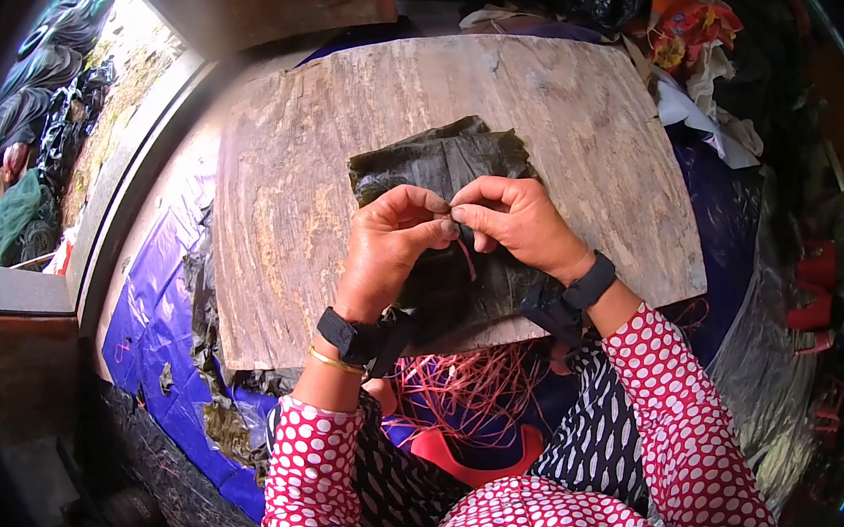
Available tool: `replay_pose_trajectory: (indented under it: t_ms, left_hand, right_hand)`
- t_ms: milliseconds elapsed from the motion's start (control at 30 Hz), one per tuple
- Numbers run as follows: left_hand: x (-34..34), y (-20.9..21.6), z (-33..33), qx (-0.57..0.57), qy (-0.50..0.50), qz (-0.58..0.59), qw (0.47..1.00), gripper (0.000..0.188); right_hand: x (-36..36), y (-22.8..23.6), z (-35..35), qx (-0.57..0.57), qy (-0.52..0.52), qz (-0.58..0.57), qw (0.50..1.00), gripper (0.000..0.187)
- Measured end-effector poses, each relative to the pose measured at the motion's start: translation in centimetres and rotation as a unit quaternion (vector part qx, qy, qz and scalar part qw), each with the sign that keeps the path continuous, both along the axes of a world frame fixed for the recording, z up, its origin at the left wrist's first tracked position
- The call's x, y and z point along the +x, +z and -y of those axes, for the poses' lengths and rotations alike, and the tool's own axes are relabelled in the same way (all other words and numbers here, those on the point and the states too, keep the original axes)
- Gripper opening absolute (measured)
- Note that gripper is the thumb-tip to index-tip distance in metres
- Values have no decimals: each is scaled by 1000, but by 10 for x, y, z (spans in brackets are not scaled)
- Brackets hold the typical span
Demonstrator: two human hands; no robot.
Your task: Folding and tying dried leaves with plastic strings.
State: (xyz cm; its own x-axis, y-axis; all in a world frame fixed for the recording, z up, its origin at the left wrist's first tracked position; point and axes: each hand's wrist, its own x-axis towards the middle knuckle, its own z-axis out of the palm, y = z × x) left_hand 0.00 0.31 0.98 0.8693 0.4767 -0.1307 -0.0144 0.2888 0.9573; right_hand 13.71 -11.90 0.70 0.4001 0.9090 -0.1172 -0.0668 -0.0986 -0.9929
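Observation:
In front of me, a flat stack of dark green-black, crinkled sheets (441, 162) with ragged edges lies on a wooden board. My left hand (388, 246) and my right hand (524, 227) meet above its middle, fingertips almost touching. Thumb and forefinger are closed in a pinch on each side. A short length of thin pink string (469, 264) runs down from the pinched fingers across the sheets. The fingertips cover the string's upper part. What the sheets are made of, I cannot tell.
The weathered wooden board (288, 192) extends around the stack. Below its near edge lies a tangle of pink string (471, 388) by a red plastic rim (445, 456). Blue sheeting (160, 331) spreads under the board. Wrappers (698, 37) lie at the far right.

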Motion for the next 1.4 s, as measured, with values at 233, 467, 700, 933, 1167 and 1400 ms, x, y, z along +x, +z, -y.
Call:
replay_pose_trajectory:
  t_ms: [233, 467, 700, 933, 1167, 1400]
  left_hand:
    - [3, 1, 11, 49, 78, -11, 996, 10]
    - [4, -6, 11, 220, 109, -89, 965, 7]
    - [1, -6, 3, 78, 64, -83, 991, 9]
    - [0, 6, 2, -67, 26, -46, 996, 7]
    - [-1, 1, 1, -7, 20, -57, 998, 11]
    - [-4, 5, -2, 59, -10, -109, 992, 10]
  right_hand:
    - [-12, 11, -2, 6, -7, 34, 999, 9]
    - [-11, 3, -1, -3, -27, 36, 999, 9]
    - [-14, 1, -3, 11, -30, 11, 999, 10]
    - [-9, 0, -2, 31, -50, 38, 998, 10]
    - [-12, -2, -2, 34, -28, -7, 999, 10]
    - [-7, 1, 0, 25, -5, 50, 998, 11]
